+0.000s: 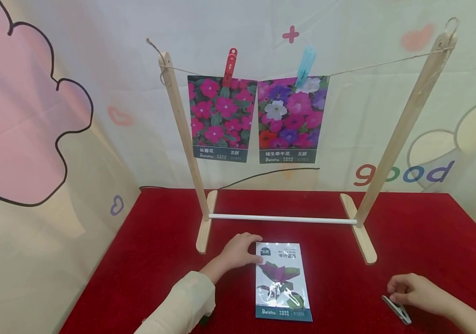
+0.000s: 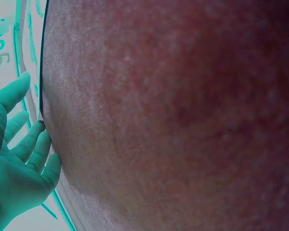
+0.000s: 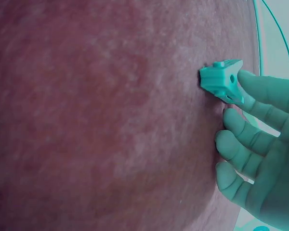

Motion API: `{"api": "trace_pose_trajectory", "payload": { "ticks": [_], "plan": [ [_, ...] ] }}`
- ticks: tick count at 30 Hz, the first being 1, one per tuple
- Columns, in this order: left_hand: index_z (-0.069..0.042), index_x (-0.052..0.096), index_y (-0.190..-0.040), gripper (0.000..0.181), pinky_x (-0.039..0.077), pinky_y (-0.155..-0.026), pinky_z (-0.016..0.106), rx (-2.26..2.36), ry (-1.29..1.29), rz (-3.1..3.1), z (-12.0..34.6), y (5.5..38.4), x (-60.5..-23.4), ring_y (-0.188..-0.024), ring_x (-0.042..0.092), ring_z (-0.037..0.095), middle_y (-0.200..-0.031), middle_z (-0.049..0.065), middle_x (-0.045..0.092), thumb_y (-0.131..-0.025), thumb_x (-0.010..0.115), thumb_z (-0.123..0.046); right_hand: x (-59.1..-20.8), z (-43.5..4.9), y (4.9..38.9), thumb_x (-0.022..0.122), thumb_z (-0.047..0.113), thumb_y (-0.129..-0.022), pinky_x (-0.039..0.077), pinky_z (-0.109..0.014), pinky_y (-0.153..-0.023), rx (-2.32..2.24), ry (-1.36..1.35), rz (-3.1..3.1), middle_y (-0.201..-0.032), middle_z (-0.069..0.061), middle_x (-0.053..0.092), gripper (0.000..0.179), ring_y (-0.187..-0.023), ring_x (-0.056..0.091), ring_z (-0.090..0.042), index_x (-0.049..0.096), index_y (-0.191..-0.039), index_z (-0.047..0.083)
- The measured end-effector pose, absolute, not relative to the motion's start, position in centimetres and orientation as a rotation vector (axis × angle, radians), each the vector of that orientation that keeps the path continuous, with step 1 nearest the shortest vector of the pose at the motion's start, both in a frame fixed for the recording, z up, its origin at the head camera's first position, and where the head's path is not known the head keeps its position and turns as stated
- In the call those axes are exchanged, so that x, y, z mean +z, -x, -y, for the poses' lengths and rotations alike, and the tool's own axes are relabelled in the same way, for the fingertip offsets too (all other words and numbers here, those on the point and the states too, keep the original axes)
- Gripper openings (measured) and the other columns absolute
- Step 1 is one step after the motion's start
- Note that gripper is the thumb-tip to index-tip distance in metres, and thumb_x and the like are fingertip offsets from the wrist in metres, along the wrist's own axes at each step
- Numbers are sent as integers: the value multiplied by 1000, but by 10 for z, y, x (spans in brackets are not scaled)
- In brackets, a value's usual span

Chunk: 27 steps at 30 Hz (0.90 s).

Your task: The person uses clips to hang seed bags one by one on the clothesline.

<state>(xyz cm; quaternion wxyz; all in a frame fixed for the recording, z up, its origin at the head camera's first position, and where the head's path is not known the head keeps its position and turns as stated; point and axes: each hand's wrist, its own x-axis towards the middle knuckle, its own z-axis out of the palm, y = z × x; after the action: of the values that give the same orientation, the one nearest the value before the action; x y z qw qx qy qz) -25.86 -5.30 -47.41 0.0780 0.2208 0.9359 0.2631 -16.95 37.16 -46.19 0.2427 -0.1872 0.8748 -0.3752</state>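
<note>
The left hand (image 1: 239,251) is resting at the left edge of the packet (image 1: 279,283), its fingers spreading loosely and its thumb touching the edge without closing round it. The packet is lying flat on the red cloth (image 1: 150,260), on the near side of the rack (image 1: 402,132), and is showing a purple-and-green plant. Well apart to the right, the right hand (image 1: 415,291) is curling partly closed, its thumb and forefinger pinching the far end of the pale clip (image 1: 401,314), which is lying near the cloth's right side. Beyond, a string (image 1: 382,61) is stretching between the rack's posts; the red clip (image 1: 229,67) is holding the left card (image 1: 220,116) on it, and the blue clip (image 1: 306,65) the right card (image 1: 293,121), both showing flowers. A white rod (image 1: 284,218) is joining the rack's feet.
</note>
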Motion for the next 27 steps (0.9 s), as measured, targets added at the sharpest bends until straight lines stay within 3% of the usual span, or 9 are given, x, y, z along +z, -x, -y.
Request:
{"api": "trace_pose_trajectory", "payload": {
  "ticks": [10,15,20,27],
  "plan": [
    [-16,53,-120,55,47,-84,32,786,-666,-2805,53,258,-475,-103,49,16,-115,2,56,-70,71,-31,-463,-384,159,56,14,-85,34,-21,-50,-1089,493,-2338,-69,8,52,18,-60,44,1,54,-90,-3],
    [-17,53,-121,56,47,-84,32,788,-654,-2791,53,260,-477,-103,49,16,-115,2,55,-70,72,-31,-459,-384,154,64,14,-77,40,-21,-53,-1062,444,-2401,-89,-7,48,53,-66,43,-8,41,-119,-7],
    [-17,53,-121,56,47,-84,31,783,-659,-2786,53,261,-477,-103,49,15,-115,1,56,-70,72,-31,-453,-378,151,72,17,-67,49,-22,-60,-871,421,-2485,-104,-13,46,79,-81,43,-6,32,-134,9],
    [-17,53,-120,55,47,-84,31,768,-656,-2794,52,260,-475,-103,49,15,-115,1,56,-70,72,-31,-455,-368,145,72,8,-65,44,-15,-51,-575,626,-2657,-97,-2,46,77,-75,39,3,40,-132,28]
  ]
}}
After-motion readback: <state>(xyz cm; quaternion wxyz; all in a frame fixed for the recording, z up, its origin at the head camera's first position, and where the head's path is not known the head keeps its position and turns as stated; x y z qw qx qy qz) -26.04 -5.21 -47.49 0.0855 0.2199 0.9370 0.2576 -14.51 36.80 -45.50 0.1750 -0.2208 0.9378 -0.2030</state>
